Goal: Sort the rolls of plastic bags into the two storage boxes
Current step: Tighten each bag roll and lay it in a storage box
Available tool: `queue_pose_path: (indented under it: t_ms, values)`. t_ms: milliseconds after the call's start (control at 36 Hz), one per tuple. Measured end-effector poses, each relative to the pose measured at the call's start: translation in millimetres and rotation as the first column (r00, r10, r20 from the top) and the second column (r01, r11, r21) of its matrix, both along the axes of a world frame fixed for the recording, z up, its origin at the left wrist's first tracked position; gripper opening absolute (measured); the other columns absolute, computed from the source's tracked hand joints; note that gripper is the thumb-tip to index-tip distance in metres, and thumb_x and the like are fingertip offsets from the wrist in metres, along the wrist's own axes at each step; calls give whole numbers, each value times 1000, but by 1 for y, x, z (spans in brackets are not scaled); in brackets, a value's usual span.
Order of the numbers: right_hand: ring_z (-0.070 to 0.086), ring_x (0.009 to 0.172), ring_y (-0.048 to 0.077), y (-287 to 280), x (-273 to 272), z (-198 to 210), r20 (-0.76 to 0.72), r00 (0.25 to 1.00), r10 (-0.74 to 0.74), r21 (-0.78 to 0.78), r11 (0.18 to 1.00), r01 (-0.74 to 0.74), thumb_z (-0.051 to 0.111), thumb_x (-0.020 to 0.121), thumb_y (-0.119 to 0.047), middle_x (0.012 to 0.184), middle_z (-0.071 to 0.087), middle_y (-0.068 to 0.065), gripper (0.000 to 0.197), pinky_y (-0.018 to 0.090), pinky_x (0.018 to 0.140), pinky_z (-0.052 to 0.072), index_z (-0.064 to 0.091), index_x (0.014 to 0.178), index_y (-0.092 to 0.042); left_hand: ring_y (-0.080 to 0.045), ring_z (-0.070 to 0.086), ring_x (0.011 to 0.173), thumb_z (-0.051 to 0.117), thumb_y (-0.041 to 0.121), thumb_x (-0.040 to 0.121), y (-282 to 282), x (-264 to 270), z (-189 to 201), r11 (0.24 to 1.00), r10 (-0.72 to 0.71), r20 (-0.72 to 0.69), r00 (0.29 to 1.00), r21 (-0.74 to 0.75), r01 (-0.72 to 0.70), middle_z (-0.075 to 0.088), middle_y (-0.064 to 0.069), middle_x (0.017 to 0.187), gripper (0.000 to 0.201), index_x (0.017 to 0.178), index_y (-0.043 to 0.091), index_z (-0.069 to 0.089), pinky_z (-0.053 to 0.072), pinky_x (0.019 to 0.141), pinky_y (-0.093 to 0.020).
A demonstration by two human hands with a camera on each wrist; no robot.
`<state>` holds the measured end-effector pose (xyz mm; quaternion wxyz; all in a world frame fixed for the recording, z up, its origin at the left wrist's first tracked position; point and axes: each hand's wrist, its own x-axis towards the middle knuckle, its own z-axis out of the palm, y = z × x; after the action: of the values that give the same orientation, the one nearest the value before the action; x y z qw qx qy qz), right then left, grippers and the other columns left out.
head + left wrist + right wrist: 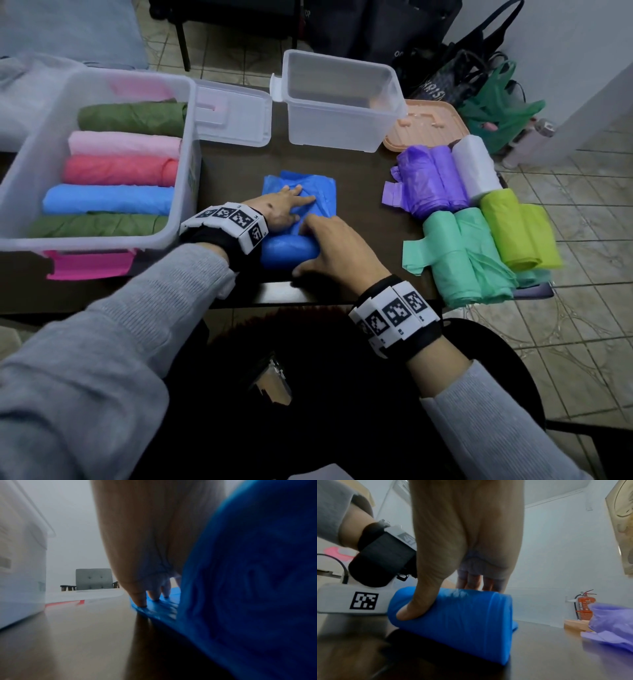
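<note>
A dark blue roll of bags (287,253) lies near the table's front edge, with its loose tail (308,186) spread flat behind it. My left hand (291,204) presses the tail down with straight fingers (140,599). My right hand (329,246) grips the roll (462,622), thumb on the near side and fingers over the top. The large clear box (190,113) at left holds green, pink, red and light blue rolls. The smaller clear box (329,130) at the back is empty. Purple (428,181), white (476,168), mint (459,257) and lime (513,233) rolls lie at right.
A clear lid (236,113) lies between the boxes and a peach lid (424,126) lies behind the purple roll. A pink piece (89,263) sticks out under the large box. The mint and lime rolls reach the table's right edge. Bags stand on the floor at back right.
</note>
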<state>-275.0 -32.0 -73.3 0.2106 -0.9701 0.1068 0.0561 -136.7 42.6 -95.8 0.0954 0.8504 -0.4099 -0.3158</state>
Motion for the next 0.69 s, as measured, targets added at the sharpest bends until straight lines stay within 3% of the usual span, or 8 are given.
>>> queue_pose_path:
  t_ms: [139,222,278,417,500,583,639,694]
  values:
    - [56,104,21,-12,8,-4,-41,999,-26,134,991,32,80,69,-39,111,65,4,54,33,85,45,61,115,-18,-22,30,139,54,17,94,3,0,7,957,173,17,985,-238,-165,30,-6,153,50,142,20,40,20,112,-28]
    - [56,95,15,-21,14,-3,-71,997,-4,205,979,19,78,73,-39,105,65,2,51,26,78,42,63,115,-15,-24,54,114,61,16,89,5,-6,16,871,330,88,940,-412,-268,58,-9,122,27,116,15,65,40,98,-30]
    - [52,92,10,-26,19,0,-101,995,19,226,974,4,75,76,-39,100,62,-2,51,22,72,36,63,119,-14,-20,61,100,61,15,88,10,-10,23,820,403,32,914,-455,-346,67,-7,105,16,102,14,70,44,85,-25]
    - [56,94,15,-40,35,-1,-197,976,89,269,963,-33,66,84,-42,102,67,4,40,26,77,40,67,114,-17,-11,59,98,67,27,86,28,-16,26,918,305,-31,952,-257,-303,70,-1,106,18,101,20,73,41,86,-21]
    - [56,100,10,-46,40,-3,-202,974,99,292,956,-36,61,88,-40,114,66,3,39,22,82,39,65,119,-16,-10,56,95,63,30,88,31,-15,23,911,323,-61,944,-248,-328,70,-2,108,21,105,21,73,37,82,-20]
    - [49,98,7,-45,43,-8,-100,995,20,281,960,9,66,85,-39,120,58,5,41,19,85,35,61,118,-15,-14,52,88,59,33,91,29,-13,19,902,361,-84,929,-224,-370,67,-7,101,25,103,17,72,37,78,-23]
    - [43,102,12,-40,44,-10,1,1000,-21,182,983,20,68,82,-40,115,53,6,38,23,88,35,62,111,-15,-17,51,85,56,34,92,27,-10,17,902,374,-90,923,-194,-385,64,-7,92,27,97,13,71,37,75,-26]
    - [42,110,20,-31,41,-10,68,997,-23,-32,999,25,62,86,-42,111,54,6,34,31,90,35,63,106,-16,-18,48,77,55,34,93,23,-7,16,903,384,-91,919,-169,-395,56,-3,75,26,80,15,65,32,70,-26]
